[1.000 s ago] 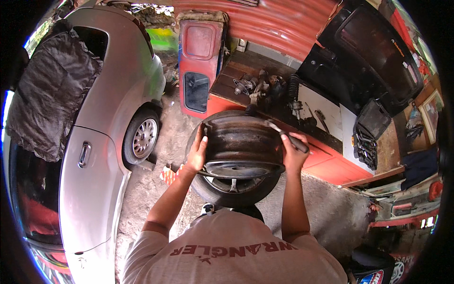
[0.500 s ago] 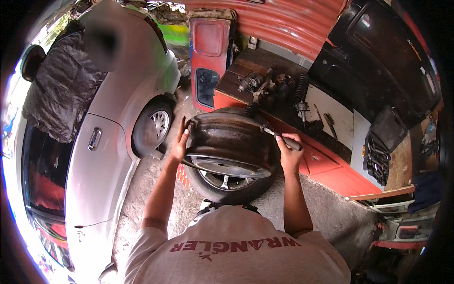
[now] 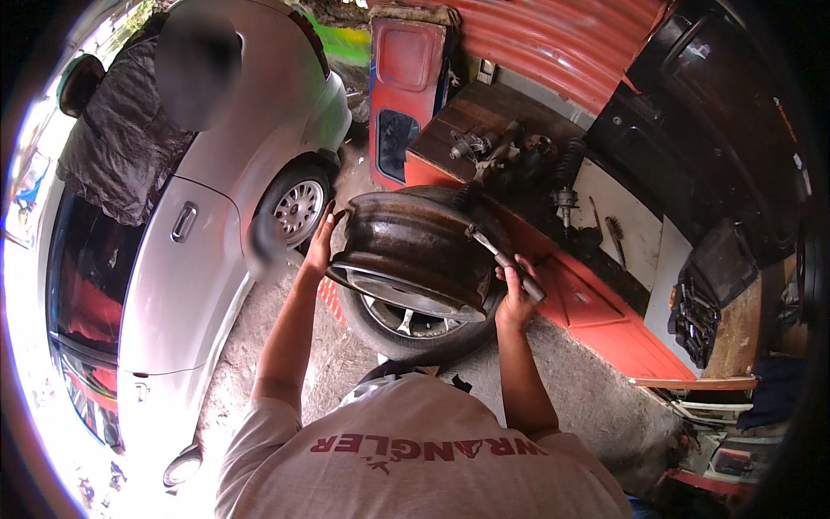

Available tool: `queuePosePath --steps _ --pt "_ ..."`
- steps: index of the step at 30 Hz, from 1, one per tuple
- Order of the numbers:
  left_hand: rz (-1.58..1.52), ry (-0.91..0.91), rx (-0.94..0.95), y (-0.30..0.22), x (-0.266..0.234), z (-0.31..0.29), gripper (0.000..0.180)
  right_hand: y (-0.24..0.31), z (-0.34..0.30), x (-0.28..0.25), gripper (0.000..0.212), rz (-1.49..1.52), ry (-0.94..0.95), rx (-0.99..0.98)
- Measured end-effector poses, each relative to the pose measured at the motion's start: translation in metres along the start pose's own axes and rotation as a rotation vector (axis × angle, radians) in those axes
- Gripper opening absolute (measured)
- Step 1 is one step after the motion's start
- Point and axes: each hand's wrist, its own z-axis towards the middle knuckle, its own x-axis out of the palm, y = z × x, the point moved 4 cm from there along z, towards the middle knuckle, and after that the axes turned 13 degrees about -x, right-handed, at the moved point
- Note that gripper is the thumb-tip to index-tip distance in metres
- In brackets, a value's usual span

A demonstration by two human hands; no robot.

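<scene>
A bare, dark, worn wheel rim (image 3: 415, 238) sits tilted on top of a tyre mounted on a spoked wheel (image 3: 380, 333). My left hand (image 3: 319, 248) holds the rim's left edge, with its fingers stretched up along the side. In my right hand (image 3: 516, 298) is a hand tool (image 3: 500, 256) with a metal shaft and a dark grip. Its small tip is at the right side of the rim's barrel; whether it touches the metal I cannot tell, nor can I make out the exact kind of tool.
A silver car (image 3: 194, 285) stands on the left. To the right runs a red workbench (image 3: 596, 324) bearing greasy car parts, a coil-spring strut (image 3: 566, 195), a wire brush (image 3: 616, 238) and a case of tools (image 3: 694, 320). A black panel (image 3: 692, 130) leans behind it.
The rim tilts a little more, its right side lower. My right hand has dropped slightly and the tool slants more steeply. The whole view has shifted a little.
</scene>
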Motion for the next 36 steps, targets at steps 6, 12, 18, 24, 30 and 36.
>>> queuePosePath --steps 6,12,18,24,30,36 --pt "-0.09 0.118 -0.196 0.0 -0.004 -0.005 0.081 -0.007 -0.012 -0.001 0.034 -0.037 0.062 -0.021" --pt "-0.103 0.178 -0.176 -0.002 -0.004 -0.007 0.078 -0.016 -0.02 -0.008 0.03 0.103 0.09 0.022" --pt "-0.069 0.283 0.108 0.021 -0.017 0.009 0.08 0.016 -0.032 0.013 0.035 -0.284 0.117 -0.194" --pt "-0.17 0.382 0.016 0.067 -0.033 0.025 0.08 0.0 -0.078 0.023 0.036 -0.624 0.047 -0.14" --pt "-0.123 0.339 0.008 0.07 -0.034 0.035 0.079 -0.019 -0.048 0.009 0.04 -0.58 -0.095 -0.155" --pt "0.049 0.225 0.153 0.038 0.002 -0.014 0.078 -0.043 -0.022 -0.012 0.041 -0.437 -0.064 -0.12"
